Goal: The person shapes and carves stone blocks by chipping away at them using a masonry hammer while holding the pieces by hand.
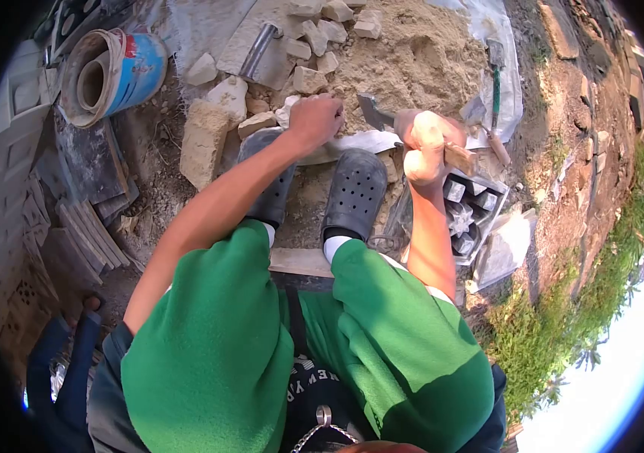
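Handling the trowel [372, 113] well probably calls for a firm grip, a loose wrist and a low blade over the sand [412, 64], with the other hand's fingers well away from its edge. The right hand [427, 142] grasps it by the handle, the blade jutting left between the hands at the sand's near side, while the left hand [314, 121] sits curled near the rubble [309, 80]; whether it holds anything I cannot tell.
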{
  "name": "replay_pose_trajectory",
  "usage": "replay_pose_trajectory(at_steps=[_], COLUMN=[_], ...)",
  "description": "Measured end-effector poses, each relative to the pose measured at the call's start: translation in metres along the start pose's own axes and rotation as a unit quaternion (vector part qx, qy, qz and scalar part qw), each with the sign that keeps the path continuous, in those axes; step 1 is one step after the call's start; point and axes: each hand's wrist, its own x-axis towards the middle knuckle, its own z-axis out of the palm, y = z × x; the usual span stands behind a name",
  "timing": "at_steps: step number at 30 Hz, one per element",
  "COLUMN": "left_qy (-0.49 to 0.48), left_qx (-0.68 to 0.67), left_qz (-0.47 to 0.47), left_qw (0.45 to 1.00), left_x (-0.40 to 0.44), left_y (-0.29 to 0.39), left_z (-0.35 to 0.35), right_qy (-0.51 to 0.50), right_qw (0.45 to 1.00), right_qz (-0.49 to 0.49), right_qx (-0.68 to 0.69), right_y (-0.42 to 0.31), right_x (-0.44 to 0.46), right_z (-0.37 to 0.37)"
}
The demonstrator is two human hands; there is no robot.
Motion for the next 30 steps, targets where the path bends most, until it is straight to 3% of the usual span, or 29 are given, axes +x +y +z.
replay_pose_trajectory(at_steps=[2, 8, 10, 12, 14, 17, 21, 30], left_qy=[-0.017, -0.006, -0.012, -0.02, -0.021, -0.001, 0.006, -0.03], left_qx=[-0.008, 0.021, 0.024, 0.027, 0.03, 0.011, 0.008, 0.031], left_qz=[-0.025, -0.006, -0.007, -0.005, -0.007, -0.009, -0.009, -0.007], left_qw=[1.0, 1.0, 1.0, 0.999, 0.999, 1.0, 1.0, 0.999], left_x=[0.0, 0.001, 0.003, 0.002, 0.002, 0.002, 0.002, 0.002], left_y=[0.005, -0.005, -0.006, -0.006, -0.006, -0.002, -0.002, -0.006], left_z=[-0.005, 0.001, 0.001, 0.001, 0.002, 0.001, 0.0, 0.002], right_qy=[-0.002, 0.038, 0.029, 0.002, 0.026, 0.057, 0.024, 0.062], right_qw=[0.999, 0.992, 0.992, 0.999, 0.999, 0.992, 0.996, 0.993], right_qz=[-0.01, 0.0, -0.006, -0.012, -0.016, 0.063, -0.033, 0.085], right_qx=[-0.044, 0.124, 0.119, -0.032, -0.045, 0.091, 0.083, 0.059], right_y=[0.028, -0.024, -0.019, 0.018, 0.035, 0.019, -0.018, 0.02], right_x=[-0.002, 0.011, 0.009, -0.001, -0.001, 0.011, 0.011, 0.003], right_z=[-0.004, -0.003, -0.003, -0.006, -0.002, -0.007, -0.007, -0.003])
